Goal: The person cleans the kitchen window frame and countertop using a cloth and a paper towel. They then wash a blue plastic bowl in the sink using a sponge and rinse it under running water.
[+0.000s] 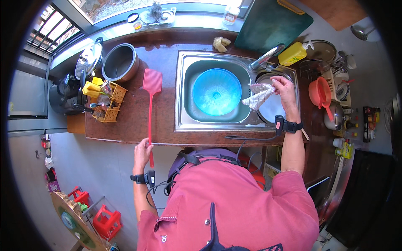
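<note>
My left hand (143,152) grips the handle of a red plastic fly swatter (152,82) at the counter's front edge. The swatter's slotted head lies over the brown countertop. From the fingers of my right hand (284,89) hangs a pale, wet-looking cloth (261,95), above the right side of the sink. A translucent blue plastic basin (216,92) sits in the main bowl of the stainless-steel sink (182,124). Below my right hand, the smaller bowl holds a round whitish vessel (272,109), partly hidden by the hand and cloth.
The chrome faucet (267,58) arches near my right hand. A yellow pump bottle (292,54) and a green cutting board (273,26) stand behind it. On the left are an inner cooking pot (120,62) and a yellow utensil caddy (114,106). An orange strainer (319,91) stands right.
</note>
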Demonstrator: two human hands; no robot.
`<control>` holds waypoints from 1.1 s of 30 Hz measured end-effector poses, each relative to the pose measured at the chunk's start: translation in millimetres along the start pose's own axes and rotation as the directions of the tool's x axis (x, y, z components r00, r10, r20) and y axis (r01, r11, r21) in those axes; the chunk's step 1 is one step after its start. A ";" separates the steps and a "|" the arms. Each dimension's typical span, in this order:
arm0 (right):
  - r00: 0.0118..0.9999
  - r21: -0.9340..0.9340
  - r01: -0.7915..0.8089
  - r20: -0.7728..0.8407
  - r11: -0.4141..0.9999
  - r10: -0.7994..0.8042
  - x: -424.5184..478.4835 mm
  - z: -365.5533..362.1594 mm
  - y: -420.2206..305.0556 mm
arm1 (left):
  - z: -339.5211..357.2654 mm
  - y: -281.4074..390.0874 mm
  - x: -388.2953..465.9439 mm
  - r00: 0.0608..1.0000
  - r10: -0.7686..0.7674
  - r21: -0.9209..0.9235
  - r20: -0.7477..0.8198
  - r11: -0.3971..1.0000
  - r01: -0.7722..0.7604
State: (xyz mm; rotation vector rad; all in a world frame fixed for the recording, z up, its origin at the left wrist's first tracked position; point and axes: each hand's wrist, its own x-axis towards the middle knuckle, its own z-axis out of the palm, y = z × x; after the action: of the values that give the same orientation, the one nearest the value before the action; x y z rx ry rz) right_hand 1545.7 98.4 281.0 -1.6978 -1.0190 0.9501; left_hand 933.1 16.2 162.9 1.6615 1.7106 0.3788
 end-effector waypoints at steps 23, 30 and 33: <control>0.995 -0.774 0.057 0.096 0.630 0.028 -16.2 49.6 127.2 | 13.8 9.4 11.3 0.980 -0.174 -0.010 -0.091 0.985 0.174; 0.989 -0.669 -0.132 -0.045 0.731 0.138 -30.9 36.8 112.2 | 17.3 6.8 1.2 0.983 -0.164 0.035 -0.078 0.985 0.167; 0.997 -0.633 -0.076 -0.052 0.770 0.055 -37.8 31.1 127.7 | 17.1 2.6 -1.9 0.986 -0.156 0.013 -0.062 0.988 0.157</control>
State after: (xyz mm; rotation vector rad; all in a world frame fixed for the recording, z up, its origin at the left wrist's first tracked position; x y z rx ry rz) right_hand 1531.7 42.1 157.1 -2.3093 -1.3710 0.6425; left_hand 946.1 10.2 153.0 1.5299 1.8804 0.3433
